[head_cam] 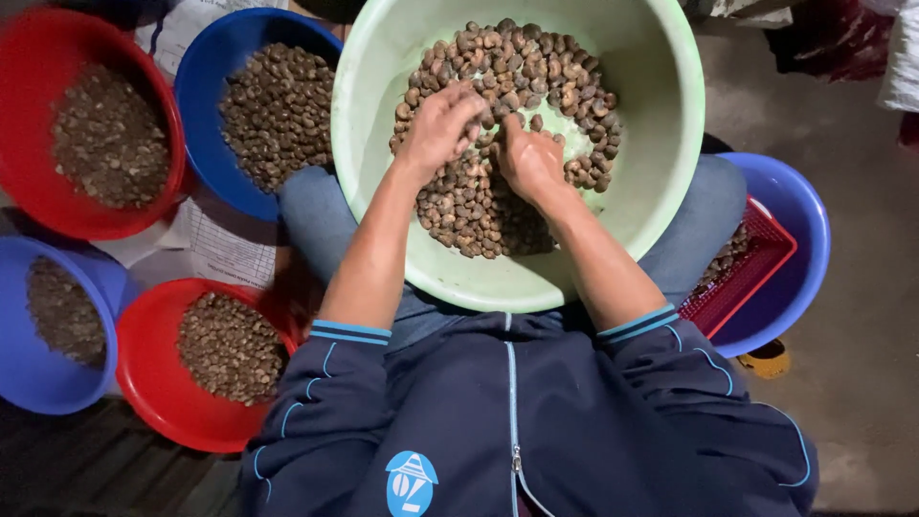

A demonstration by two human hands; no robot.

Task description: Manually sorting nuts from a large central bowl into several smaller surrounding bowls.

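A large pale green basin [651, 86] rests on my lap, holding a heap of brown nuts [536, 67]. My left hand [442, 124] lies palm down on the nuts with fingers curled into the pile. My right hand [528, 158] rests beside it in the middle of the basin, fingers bent among the nuts. Whether either hand grips any nuts cannot be seen. Both forearms are bare, with dark blue sleeves pushed up.
At left stand two red bowls [29, 57] [144, 383] and two blue bowls [206, 86] [57, 397], each holding brown nuts. At right a blue bowl [799, 239] holds a red mesh basket [756, 258]. Printed paper [230, 249] lies under the bowls on a concrete floor [862, 364].
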